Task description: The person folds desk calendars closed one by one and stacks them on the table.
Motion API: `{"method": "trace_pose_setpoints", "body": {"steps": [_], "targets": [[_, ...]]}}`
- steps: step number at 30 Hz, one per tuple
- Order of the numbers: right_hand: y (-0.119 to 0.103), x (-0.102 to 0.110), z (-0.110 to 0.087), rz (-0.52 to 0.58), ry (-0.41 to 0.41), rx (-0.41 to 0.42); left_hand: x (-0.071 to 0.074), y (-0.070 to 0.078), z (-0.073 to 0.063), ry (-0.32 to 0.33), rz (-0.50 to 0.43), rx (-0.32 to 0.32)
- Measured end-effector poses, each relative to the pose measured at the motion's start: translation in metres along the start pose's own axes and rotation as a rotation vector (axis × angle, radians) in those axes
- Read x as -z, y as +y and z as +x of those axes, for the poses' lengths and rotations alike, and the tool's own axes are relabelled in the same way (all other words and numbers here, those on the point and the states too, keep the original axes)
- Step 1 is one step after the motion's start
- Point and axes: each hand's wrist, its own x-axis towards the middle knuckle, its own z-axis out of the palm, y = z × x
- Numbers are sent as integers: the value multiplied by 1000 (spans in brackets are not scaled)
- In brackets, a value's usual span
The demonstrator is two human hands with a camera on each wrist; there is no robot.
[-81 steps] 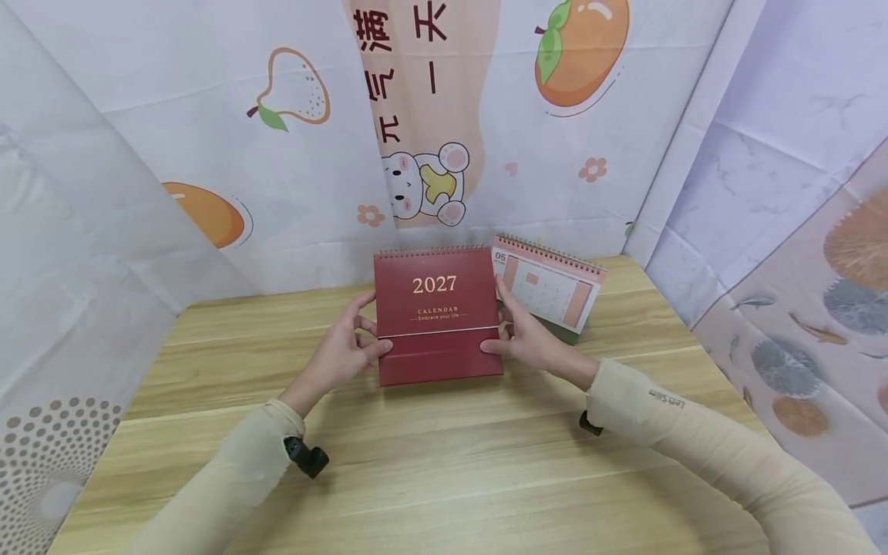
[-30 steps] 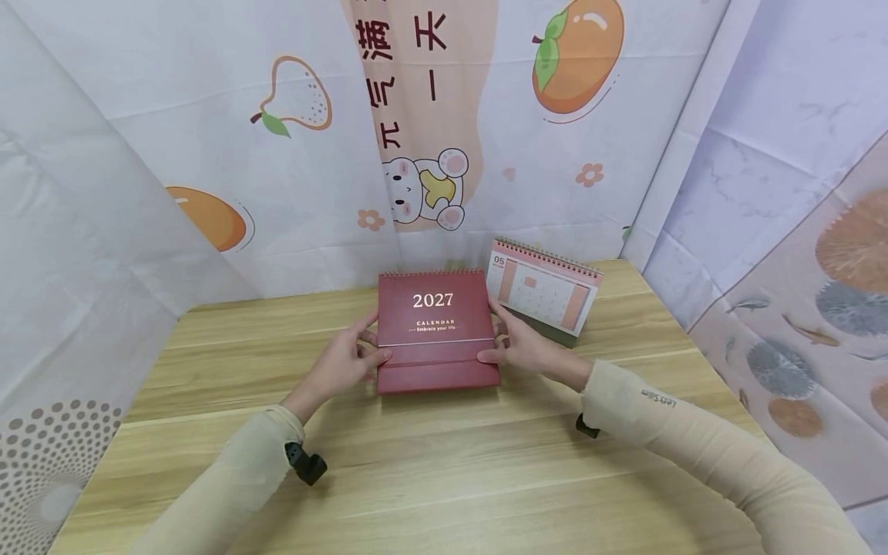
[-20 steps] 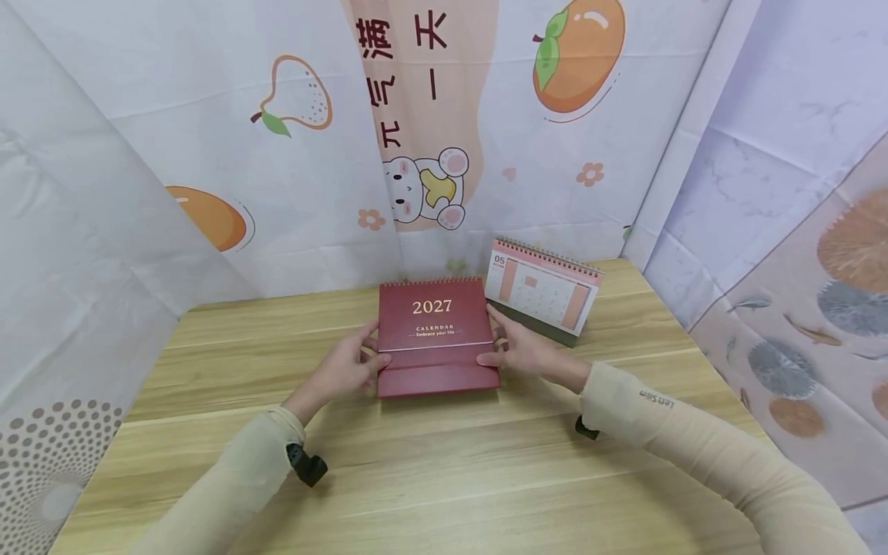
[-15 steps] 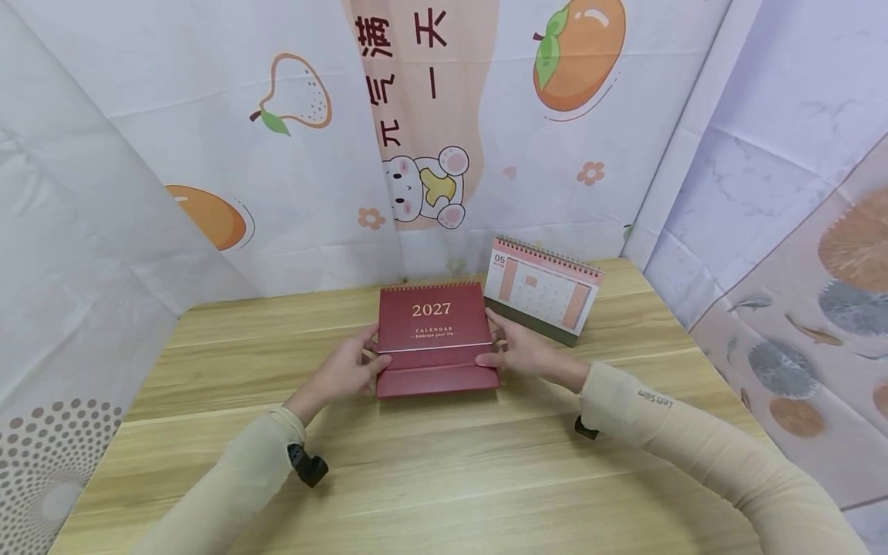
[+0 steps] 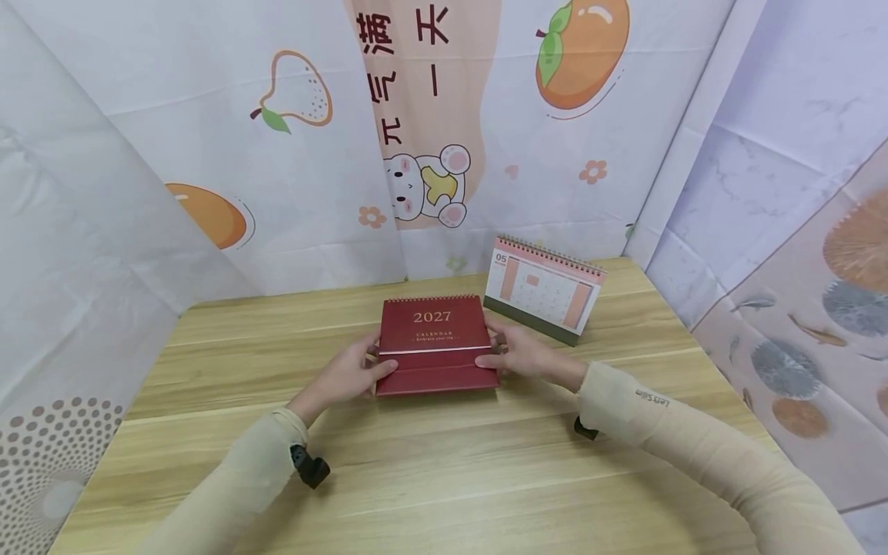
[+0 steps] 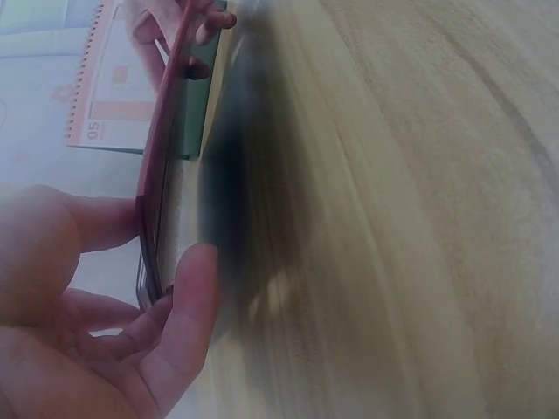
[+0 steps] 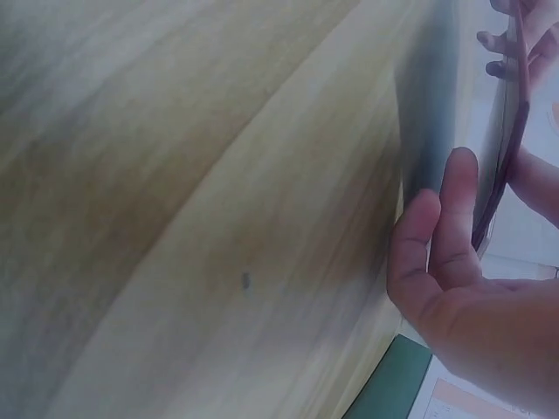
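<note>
A red 2027 desk calendar [image 5: 433,331] with a spiral-bound top edge lies tilted back, nearly flat, in the head view. My left hand [image 5: 350,371] grips its left side, thumb on the front and fingers behind. At the opposite side my right hand [image 5: 523,353] holds it in the same way. Both wrist views show the folded calendar edge-on, raised off the tabletop, with a dark shadow below. In the left wrist view its thin red edge [image 6: 162,122] runs between thumb and fingers. Some fingertips of each hand extend under the calendar.
A second desk calendar [image 5: 544,289], pink and white with a dark green base, stands behind my right hand. Both calendars are at the far part of the wooden table [image 5: 444,478]. A patterned cloth [image 5: 312,193] hangs along the back edge.
The red calendar has tipped backward, its spiral edge coming down and its face now flatter. Both hands keep their grip and have shifted little. The pink calendar has stayed put.
</note>
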Motion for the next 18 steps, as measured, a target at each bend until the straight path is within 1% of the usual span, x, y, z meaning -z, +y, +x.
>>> {"method": "trace_pose_setpoints", "body": {"steps": [7, 11, 13, 14, 18], "targets": [[-3, -1, -1, -59, 10, -14, -3, -3, 0, -11, 6, 34], [-2, -1, 0, -61, -1, -31, -4, -5, 0, -15, 9, 51], [-2, -1, 0, -87, -8, -25, -5, -5, 0, -20, 1, 56], [-1, -2, 0, -122, -13, -17, -5, -5, 0, -26, -8, 60], [0, -4, -1, -362, -14, 45, -5, -3, -1, -54, -35, 78]]}}
